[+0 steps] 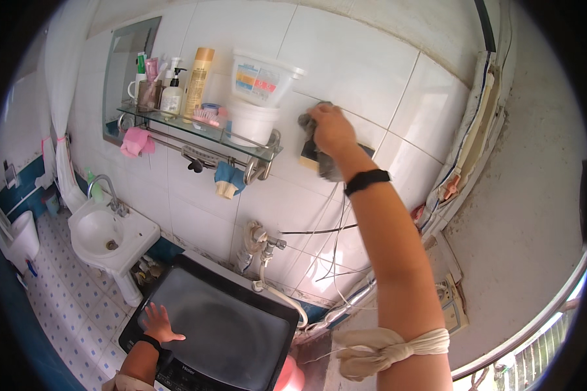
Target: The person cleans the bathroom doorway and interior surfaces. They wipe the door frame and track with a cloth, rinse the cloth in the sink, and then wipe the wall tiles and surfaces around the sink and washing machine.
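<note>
My right hand [334, 132] is raised to the white tiled wall, its fingers closed on a grey cloth [329, 168]. Part of the cloth bunches above my fingers and part hangs below them. Behind it a dark object with a yellowish edge [308, 155] sits against the wall, mostly hidden by the cloth and my hand. Low on the left, my left hand [160, 326] has its fingers spread over the dark lid of a top-loading washing machine [225, 326]. It seems to rest there and holds nothing.
A glass shelf [195, 130] left of my right hand bears bottles, a brush and stacked white tubs [261, 81]. Taps and a hose [264, 244], plus loose cables [336, 247], hang below. A washbasin [107, 234] stands at left; a pink bucket [290, 376] is beside the machine.
</note>
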{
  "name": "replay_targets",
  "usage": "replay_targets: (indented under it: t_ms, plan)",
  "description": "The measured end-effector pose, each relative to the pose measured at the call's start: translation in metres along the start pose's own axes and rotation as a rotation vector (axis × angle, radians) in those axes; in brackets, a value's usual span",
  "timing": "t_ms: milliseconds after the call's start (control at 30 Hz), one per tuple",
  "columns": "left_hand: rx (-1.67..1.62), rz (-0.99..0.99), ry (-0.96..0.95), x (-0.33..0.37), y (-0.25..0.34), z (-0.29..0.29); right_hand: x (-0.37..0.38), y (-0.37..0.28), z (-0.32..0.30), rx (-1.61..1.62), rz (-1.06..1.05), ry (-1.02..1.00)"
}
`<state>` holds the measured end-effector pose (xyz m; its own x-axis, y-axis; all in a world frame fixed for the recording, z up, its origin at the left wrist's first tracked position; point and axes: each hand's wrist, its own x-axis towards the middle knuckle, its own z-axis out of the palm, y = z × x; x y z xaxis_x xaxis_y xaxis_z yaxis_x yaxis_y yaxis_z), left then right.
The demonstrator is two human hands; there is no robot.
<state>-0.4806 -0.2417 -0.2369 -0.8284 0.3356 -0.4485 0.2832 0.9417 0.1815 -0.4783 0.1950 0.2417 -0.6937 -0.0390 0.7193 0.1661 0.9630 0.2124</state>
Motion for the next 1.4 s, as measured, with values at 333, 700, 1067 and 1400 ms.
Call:
replay_targets:
  t_ms: [333, 700, 1067, 1400]
  plan:
    - [-0.022, 0.006, -0.044, 0.011, -0.006, 0.013, -0.012, 0.021, 0.009, -0.021, 0.182, -0.01]
    - [0.0, 0.003, -0.042, 0.01, -0.004, 0.008, -0.085, 0.104, -0.034, -0.156, 0.344, -0.009]
    - [0.009, 0.006, -0.033, 0.003, 0.002, -0.001, -0.025, 0.073, -0.054, -0.125, -0.22, 0.279]
    - [0.015, 0.012, -0.011, 0.008, -0.006, 0.012, 0.019, 0.026, 0.015, -0.286, -0.225, 0.004]
